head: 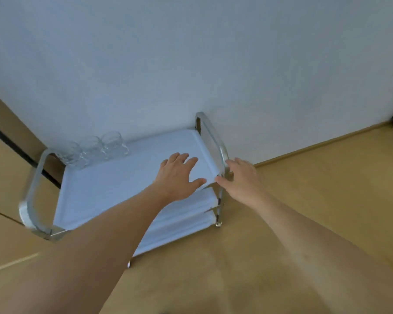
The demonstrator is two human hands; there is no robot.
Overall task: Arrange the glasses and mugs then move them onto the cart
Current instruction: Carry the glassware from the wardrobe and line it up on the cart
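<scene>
A metal cart (114,184) with white shelves stands against the wall. Three clear glass mugs (93,150) sit in a row at the far left corner of its top shelf. My left hand (179,175) lies flat with spread fingers on the right part of the top shelf. Just beside it, my right hand (240,177) reaches to the cart's right handle (215,141) at the near corner of the shelf; its fingers look fairly straight and hold nothing that I can see.
A white wall (191,64) rises right behind the cart. Tan floor (281,223) spreads to the right and in front. A dark strip (14,143) runs along the floor at the left. Two lower shelves (186,223) show under the top one.
</scene>
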